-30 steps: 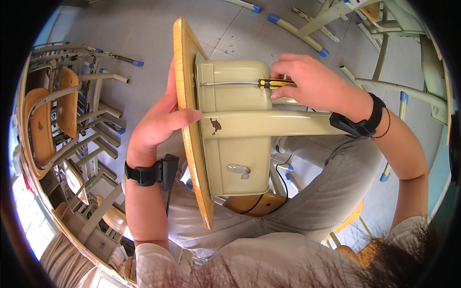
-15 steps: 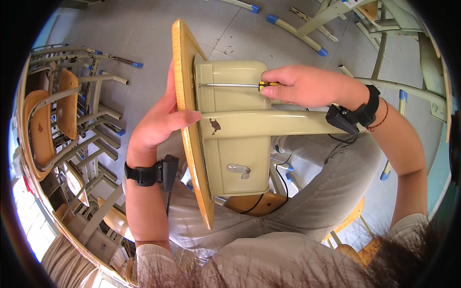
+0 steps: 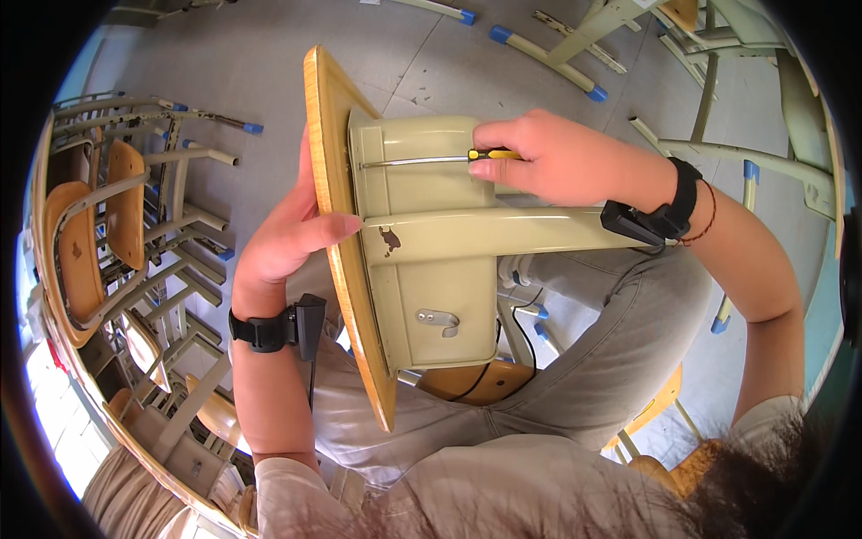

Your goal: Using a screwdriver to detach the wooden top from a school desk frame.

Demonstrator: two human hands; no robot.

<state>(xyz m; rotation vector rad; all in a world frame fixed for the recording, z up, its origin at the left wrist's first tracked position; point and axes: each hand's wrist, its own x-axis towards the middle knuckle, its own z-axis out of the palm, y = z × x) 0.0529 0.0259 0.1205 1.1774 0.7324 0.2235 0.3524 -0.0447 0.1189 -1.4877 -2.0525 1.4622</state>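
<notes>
A school desk lies tipped on its side across my lap, its wooden top (image 3: 346, 260) standing nearly upright and its cream metal drawer box (image 3: 440, 305) facing right. My left hand (image 3: 292, 229) grips the edge of the top, thumb on the near side and fingers behind it. In my right hand (image 3: 548, 162) is a screwdriver (image 3: 413, 162) with a yellow and black handle. Its shaft points left across the box, the tip at the flange beside the top; the screw there is too small to make out. A cream leg bar (image 3: 503, 234) with chipped paint runs below my right hand.
Stacked chairs and desks (image 3: 126, 207) crowd the left side. More desk frames with blue-capped feet (image 3: 548, 63) stand at the far right. A metal hook (image 3: 438, 320) sticks out from the box. A cable (image 3: 530, 350) hangs near my knees.
The desk has shifted slightly left, its upper end most, and both hands have moved with it. The screwdriver stays in my right hand with its tip at the flange.
</notes>
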